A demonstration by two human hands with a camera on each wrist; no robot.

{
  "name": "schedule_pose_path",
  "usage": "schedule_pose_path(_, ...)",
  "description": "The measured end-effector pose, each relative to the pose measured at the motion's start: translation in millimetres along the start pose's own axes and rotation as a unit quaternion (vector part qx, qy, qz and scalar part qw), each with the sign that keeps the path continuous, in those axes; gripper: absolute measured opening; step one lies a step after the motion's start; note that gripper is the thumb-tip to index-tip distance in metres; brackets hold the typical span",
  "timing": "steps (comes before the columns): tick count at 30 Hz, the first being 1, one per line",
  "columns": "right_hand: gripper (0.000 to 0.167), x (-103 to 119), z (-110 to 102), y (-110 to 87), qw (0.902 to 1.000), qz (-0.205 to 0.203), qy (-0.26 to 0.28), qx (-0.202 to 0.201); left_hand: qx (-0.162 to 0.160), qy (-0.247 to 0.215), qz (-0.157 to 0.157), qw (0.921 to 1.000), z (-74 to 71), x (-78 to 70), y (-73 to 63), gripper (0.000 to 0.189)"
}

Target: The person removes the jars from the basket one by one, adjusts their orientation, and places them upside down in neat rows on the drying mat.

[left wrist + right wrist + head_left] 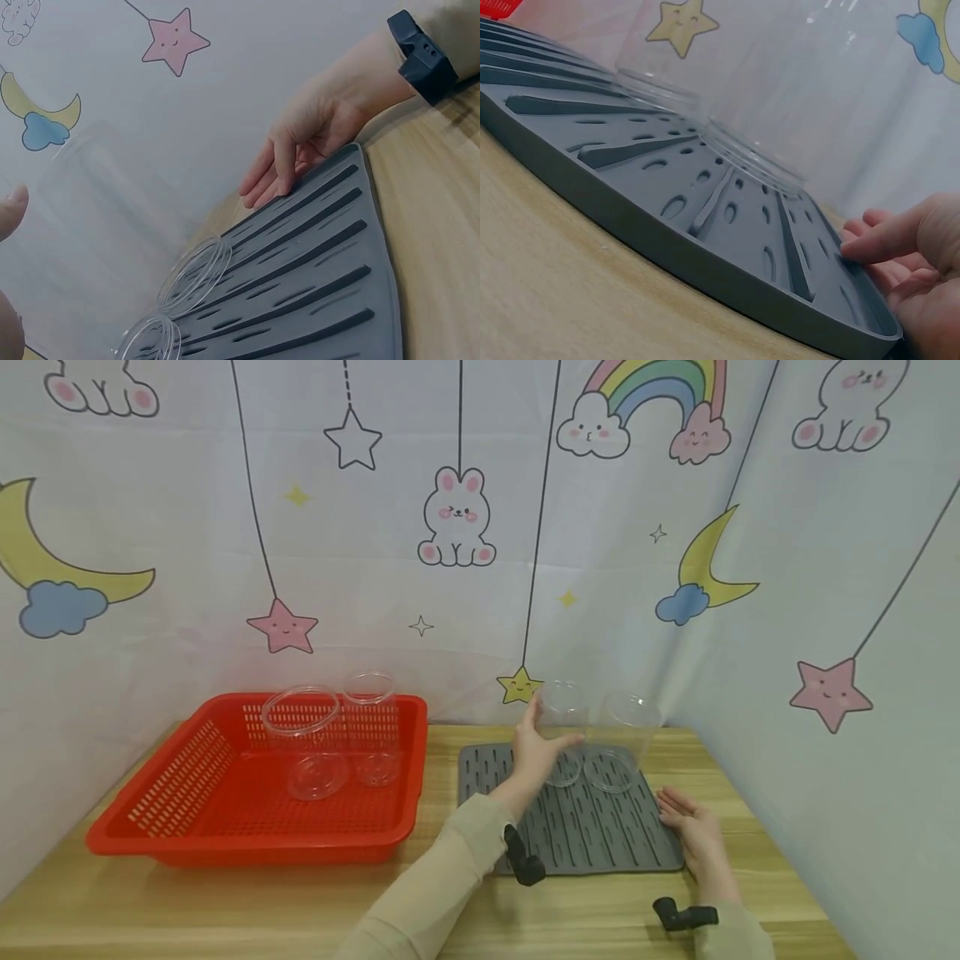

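Two clear plastic cups stand upright on a grey ridged drying mat (525, 839). My left hand (534, 750) is at the left cup (564, 727), its thumb and fingers spread apart around the cup's left and near sides. Close beside it stands the right cup (626, 735), wider at the top; its base (757, 161) shows in the right wrist view. My right hand (693, 831) rests at the mat's right edge with its fingers loosely extended. In the left wrist view the right hand's fingertips (283, 187) are right at that edge.
A red plastic basket (262, 847) with slotted walls stands on the left of the wooden table (225, 910). It holds a wide clear cup (315, 752) and a narrow clear cup (372, 727), both upright. A white cartoon-print curtain (375, 568) hangs behind the table.
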State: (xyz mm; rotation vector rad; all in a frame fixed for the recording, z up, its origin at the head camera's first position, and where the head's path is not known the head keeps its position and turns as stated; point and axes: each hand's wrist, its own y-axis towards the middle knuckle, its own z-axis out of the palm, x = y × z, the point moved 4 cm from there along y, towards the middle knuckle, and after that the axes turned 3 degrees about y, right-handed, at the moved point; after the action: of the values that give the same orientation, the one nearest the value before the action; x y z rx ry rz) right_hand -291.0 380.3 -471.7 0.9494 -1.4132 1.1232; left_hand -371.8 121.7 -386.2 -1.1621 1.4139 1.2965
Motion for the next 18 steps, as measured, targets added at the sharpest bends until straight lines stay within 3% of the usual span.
schedule_pose_path(9, 0.062, -1, 2, 2.6, 0.9999, 0.012, -0.005, -0.006, 0.006, 0.033, -0.007, 0.9994, 2.6, -2.3, 8.0, 0.099)
schedule_pose_path(18, 0.062, -3, 1, 3.8, 0.9999, 0.013, -0.002, -0.008, 0.04, 0.058, -0.006, 0.9975, 9.5, -9.3, 12.0, 0.099)
